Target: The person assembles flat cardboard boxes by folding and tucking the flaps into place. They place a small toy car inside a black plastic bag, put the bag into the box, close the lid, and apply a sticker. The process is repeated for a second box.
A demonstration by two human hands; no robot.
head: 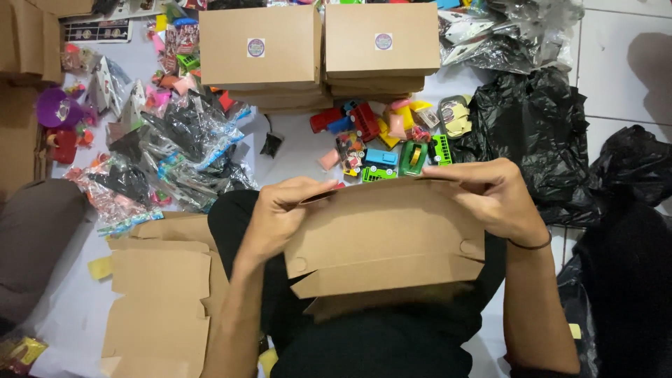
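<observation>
The cardboard box [383, 238] being held covers most of what's behind it: the palms and most fingers of the left hand [280, 217] and right hand [493, 199] sit behind the panel, and its inside can't be seen. It also blocks the near edge of the small toy vehicles [381, 143], which are too tiny to sort out one by one anyway. The far stacks of closed boxes [318, 52] hide whatever's behind them, and their round stickers [256, 47] are too small to make out. The flat cardboard sheets [157, 301] at near left get chopped by the bottom edge. Black plastic bags [532, 126] on the right give no hint of contents. Far-left toy packets [168, 140] are a blur of wrappers.
</observation>
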